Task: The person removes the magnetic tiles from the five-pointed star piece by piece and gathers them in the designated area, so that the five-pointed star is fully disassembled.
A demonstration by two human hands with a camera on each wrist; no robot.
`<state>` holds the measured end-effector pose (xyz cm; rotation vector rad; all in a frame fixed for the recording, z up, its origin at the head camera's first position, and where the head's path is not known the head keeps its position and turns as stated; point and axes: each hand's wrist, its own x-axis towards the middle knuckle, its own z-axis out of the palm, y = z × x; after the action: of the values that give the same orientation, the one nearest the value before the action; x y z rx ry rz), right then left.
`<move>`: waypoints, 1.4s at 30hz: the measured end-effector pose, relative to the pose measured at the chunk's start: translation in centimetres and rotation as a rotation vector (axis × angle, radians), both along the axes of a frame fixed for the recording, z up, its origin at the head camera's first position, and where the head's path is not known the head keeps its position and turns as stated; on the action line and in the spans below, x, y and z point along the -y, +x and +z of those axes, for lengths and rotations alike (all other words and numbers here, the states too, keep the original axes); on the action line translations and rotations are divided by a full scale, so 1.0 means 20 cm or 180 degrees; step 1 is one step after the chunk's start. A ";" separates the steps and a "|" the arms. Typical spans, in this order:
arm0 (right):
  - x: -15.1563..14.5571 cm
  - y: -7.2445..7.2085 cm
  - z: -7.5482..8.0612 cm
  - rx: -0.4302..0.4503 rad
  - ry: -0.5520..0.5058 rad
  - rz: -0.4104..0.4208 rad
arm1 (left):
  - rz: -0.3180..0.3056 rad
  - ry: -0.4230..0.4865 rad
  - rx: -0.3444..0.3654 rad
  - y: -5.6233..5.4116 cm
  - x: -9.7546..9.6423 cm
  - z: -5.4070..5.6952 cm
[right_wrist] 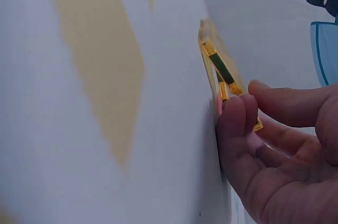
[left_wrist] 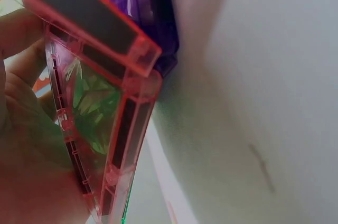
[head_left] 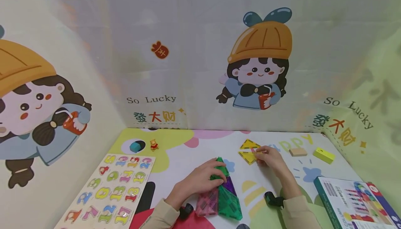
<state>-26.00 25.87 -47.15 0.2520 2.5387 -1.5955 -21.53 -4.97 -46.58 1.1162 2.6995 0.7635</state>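
My left hand [head_left: 200, 178] curls its fingers over a cluster of see-through magnetic tiles and grips it near the upper green tile [head_left: 223, 171]. Below the fingers are a red tile [head_left: 207, 204], a purple tile [head_left: 230, 186] and a larger green tile [head_left: 230, 204]. Close up in the left wrist view, the red tile [left_wrist: 140, 113] leans at an angle beside the palm. Farther back, my right hand [head_left: 275, 160] pinches a yellow triangular tile [right_wrist: 222, 68] between thumb and fingers. A yellow tile [head_left: 249, 142] forms the far half of that pair, with a bit of pink between.
At left lies a number puzzle board [head_left: 142, 183], with a teal block [head_left: 135, 147] and a small bear figure [head_left: 154, 144] behind it. At right are a wooden block [head_left: 298, 152], a yellow block [head_left: 324, 155] and a picture box [head_left: 357, 204]. A printed backdrop encloses the table.
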 end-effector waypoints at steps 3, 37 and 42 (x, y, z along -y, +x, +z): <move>-0.02 0.00 -0.01 -0.0010 -0.0058 -0.0077 | -0.0030 -0.0036 -0.0041 0.00 0.00 0.00; 0.38 0.37 0.10 -0.0067 -0.0004 0.1438 | -0.0070 0.0278 0.0171 -0.02 0.03 0.01; 0.45 0.40 0.13 -0.0291 0.0539 0.1443 | -0.0074 0.0305 0.0182 -0.02 0.03 0.02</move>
<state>-17.92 16.89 -44.60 -0.3651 2.5530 -1.2482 -21.88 -5.66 -46.26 1.1257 2.6235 0.9155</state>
